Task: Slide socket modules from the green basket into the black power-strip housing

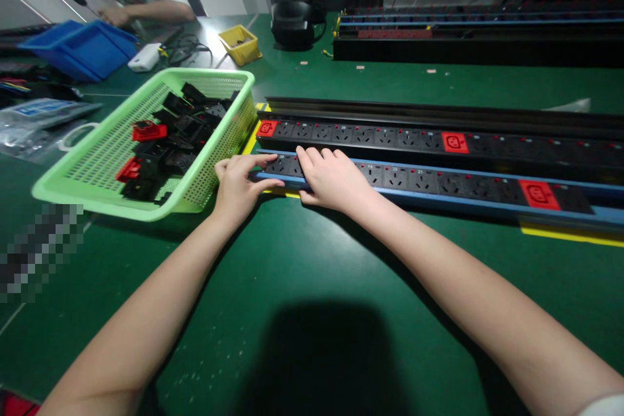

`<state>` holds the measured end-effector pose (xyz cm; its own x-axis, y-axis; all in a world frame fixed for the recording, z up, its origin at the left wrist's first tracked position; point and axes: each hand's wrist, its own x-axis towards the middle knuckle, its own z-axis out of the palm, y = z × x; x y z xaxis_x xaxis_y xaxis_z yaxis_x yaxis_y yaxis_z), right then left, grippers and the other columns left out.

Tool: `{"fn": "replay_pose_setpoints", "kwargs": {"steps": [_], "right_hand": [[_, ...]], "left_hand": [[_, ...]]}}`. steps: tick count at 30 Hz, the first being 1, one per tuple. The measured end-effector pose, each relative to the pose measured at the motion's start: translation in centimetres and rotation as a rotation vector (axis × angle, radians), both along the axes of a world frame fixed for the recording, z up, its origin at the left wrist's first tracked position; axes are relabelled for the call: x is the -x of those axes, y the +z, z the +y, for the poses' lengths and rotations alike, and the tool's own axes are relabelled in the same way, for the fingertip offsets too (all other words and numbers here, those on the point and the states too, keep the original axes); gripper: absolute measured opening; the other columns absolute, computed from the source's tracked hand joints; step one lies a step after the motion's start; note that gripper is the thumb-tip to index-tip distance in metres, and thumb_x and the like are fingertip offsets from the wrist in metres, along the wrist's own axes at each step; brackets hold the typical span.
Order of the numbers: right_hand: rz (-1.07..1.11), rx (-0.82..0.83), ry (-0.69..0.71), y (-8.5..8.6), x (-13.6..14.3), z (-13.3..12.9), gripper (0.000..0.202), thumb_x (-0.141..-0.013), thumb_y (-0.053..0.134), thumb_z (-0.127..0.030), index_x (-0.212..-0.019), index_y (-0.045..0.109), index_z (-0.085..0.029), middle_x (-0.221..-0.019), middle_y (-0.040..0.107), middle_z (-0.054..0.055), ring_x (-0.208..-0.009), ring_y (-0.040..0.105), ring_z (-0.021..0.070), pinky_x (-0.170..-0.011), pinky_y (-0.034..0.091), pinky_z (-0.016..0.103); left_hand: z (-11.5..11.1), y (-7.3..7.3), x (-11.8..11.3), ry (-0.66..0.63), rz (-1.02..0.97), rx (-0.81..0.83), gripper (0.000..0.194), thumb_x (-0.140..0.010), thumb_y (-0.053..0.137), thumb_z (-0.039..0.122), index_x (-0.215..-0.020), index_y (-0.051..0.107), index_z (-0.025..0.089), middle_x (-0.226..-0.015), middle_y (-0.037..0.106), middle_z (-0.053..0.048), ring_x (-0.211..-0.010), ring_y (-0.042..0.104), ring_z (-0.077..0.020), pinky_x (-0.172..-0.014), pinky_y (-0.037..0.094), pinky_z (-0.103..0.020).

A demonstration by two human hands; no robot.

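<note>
A long blue power strip point(407, 200) with numbered black sockets lies across the green table, a red socket point(539, 195) toward its right end. My left hand point(241, 185) is closed around its left end, index finger on the far edge and thumb on the near one. Just to the right, my right hand point(334, 177) grips the same strip from above, fingers over the sockets and thumb at the near edge. The sockets under that palm are hidden. Directly behind runs a black power strip point(424, 153) with black and red sockets.
At left stands a light green basket point(195, 198) holding loose black and red socket modules point(151, 132). Farther back are a yellow bin point(240, 45), blue bins point(100, 49) and more strips in a black housing point(468, 52). Another person's arm point(156, 12) shows at upper left.
</note>
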<state>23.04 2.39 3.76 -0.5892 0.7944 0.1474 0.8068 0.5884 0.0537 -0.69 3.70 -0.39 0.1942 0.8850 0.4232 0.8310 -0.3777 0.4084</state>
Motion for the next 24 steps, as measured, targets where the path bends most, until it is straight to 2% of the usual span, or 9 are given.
{"fn": "replay_pose_setpoints", "kwargs": {"steps": [5,12,20,24], "right_hand": [[0.002,-0.01,0.002,-0.08,-0.06,-0.04,0.078,-0.093,0.056,-0.04,-0.154,0.035,0.003,-0.137,0.06,0.026,-0.109,0.062,0.0344,-0.089,0.047,0.043],[0.004,-0.014,0.005,-0.15,-0.06,-0.09,0.076,-0.092,0.055,-0.039,-0.153,0.036,0.002,-0.138,0.06,0.025,-0.108,0.062,0.0343,-0.089,0.047,0.043],[-0.004,-0.014,-0.001,-0.14,0.0,-0.04,0.077,-0.093,0.054,-0.04,-0.154,0.036,0.003,-0.136,0.061,0.025,-0.108,0.062,0.0354,-0.088,0.047,0.043],[-0.021,0.005,0.008,0.02,-0.1,-0.01,0.08,-0.094,0.053,-0.041,-0.157,0.03,0.001,-0.144,0.056,0.026,-0.11,0.061,0.035,-0.09,0.047,0.044]], "left_hand": [[-0.33,-0.2,-0.12,-0.015,0.028,-0.079,0.049,-0.08,0.081,0.049,-0.125,0.072,0.031,-0.112,0.074,-0.008,-0.108,0.064,-0.0319,-0.102,0.036,-0.048],[-0.34,-0.21,0.06,-0.046,-0.03,-0.043,0.061,-0.077,0.085,0.044,-0.132,0.063,0.027,-0.112,0.072,-0.008,-0.108,0.065,-0.0299,-0.101,0.044,-0.044],[-0.54,-0.32,-0.16,-0.09,-0.113,0.014,0.047,-0.082,0.08,0.04,-0.123,0.062,0.024,-0.118,0.07,-0.008,-0.104,0.069,-0.0265,-0.1,0.05,-0.044],[-0.57,-0.29,-0.27,-0.155,-0.117,0.007,0.038,-0.085,0.076,0.041,-0.116,0.063,0.023,-0.114,0.071,-0.008,-0.108,0.068,-0.0268,-0.1,0.052,-0.044]]}}
